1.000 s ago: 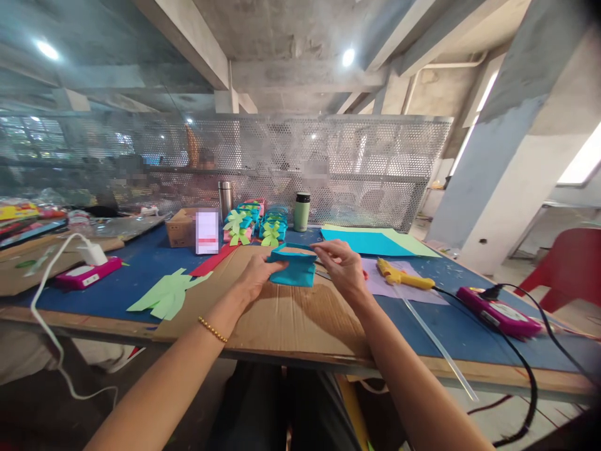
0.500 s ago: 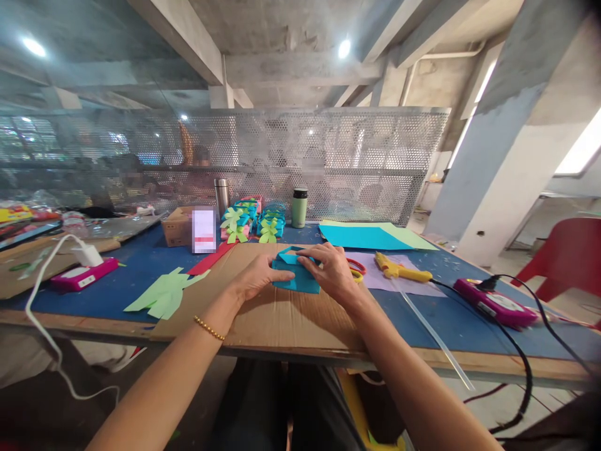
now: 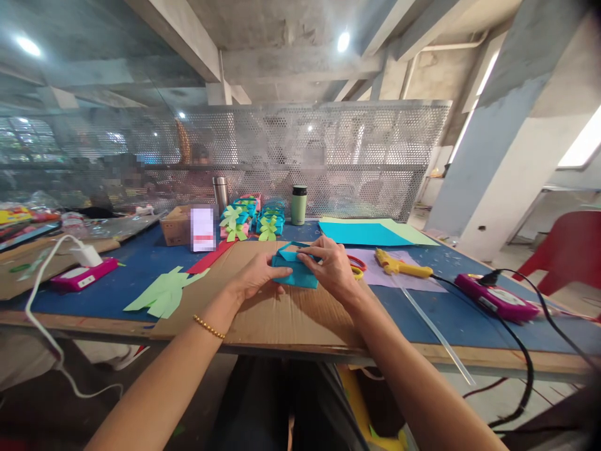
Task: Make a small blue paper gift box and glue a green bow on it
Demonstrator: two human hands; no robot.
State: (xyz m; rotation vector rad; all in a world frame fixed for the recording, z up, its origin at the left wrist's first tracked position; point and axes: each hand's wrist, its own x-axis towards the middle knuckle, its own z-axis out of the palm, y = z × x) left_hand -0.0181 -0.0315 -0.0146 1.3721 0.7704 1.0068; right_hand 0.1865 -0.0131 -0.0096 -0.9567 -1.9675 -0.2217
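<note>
A small blue paper bag [image 3: 303,277] with a thin loop handle is held just above the cardboard sheet. My left hand [image 3: 256,275] grips its left side, thumb on the front and fingers behind or under it. At the top right edge, my right hand [image 3: 334,266] pinches the rim near the handle; its fingertips partly cover the flap. Red and yellow scissors handles [image 3: 357,269] lie just beyond my right hand. Left of my left hand are light green cut paper pieces [image 3: 162,293] and a red strip [image 3: 211,258].
Brown cardboard [image 3: 282,319] covers the table's front middle. A yellow glue gun [image 3: 404,268] with a clear glue stick [image 3: 439,335] lies right, near a magenta power strip [image 3: 495,297]. Blue sheets [image 3: 361,233], a green flask [image 3: 298,207] and decorated blue bags [image 3: 270,219] stand behind.
The bag has tilted slightly in my hands and its loop handle shows more clearly at the top. Left fingertips now show beneath it. My right hand has shifted slightly upward.
</note>
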